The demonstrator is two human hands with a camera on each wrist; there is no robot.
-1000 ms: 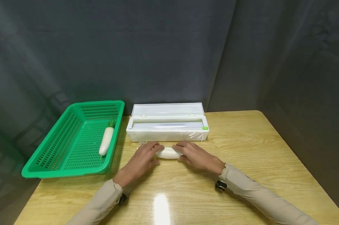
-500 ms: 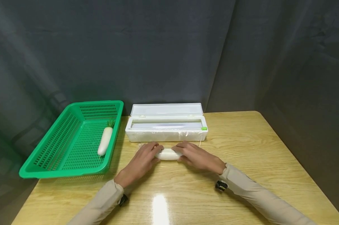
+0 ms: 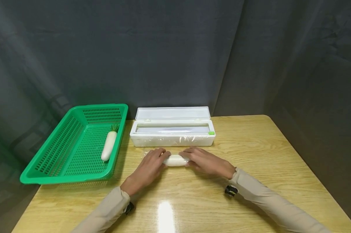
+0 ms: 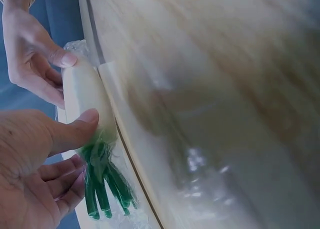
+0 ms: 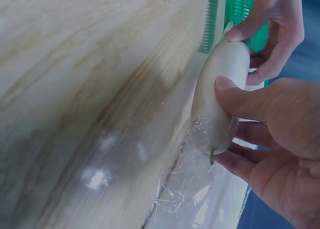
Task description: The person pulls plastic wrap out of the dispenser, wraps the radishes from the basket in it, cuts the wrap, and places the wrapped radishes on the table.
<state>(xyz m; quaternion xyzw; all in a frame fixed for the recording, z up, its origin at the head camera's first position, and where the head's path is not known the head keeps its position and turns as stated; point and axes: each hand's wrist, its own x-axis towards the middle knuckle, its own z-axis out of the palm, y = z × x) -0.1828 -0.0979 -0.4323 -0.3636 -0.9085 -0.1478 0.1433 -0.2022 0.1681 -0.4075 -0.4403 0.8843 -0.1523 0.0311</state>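
A white radish (image 3: 176,160) lies crosswise in front of the white box of cling film (image 3: 172,140), with clear film around it. My left hand (image 3: 149,166) grips its leafy end, thumb on the near side. The green leaf stubs (image 4: 102,184) show under film in the left wrist view. At the tapered end, my right hand (image 3: 206,162) holds the radish between thumb and fingers. Crinkled clear film (image 5: 200,194) spreads out past that tip in the right wrist view. Both hands cover the radish's ends in the head view.
The box's lid (image 3: 172,113) stands raised at the back, and a green slider (image 3: 211,133) sits at its right end. On the left, a green basket (image 3: 68,178) holds another radish (image 3: 109,145) with leaves. Wooden table (image 3: 251,142) surrounds the hands; a dark curtain (image 3: 175,58) hangs behind.
Both hands and the radish have shifted slightly toward me and to the right. The film strand hanging at the box's right front no longer shows. The grip at both ends stays.
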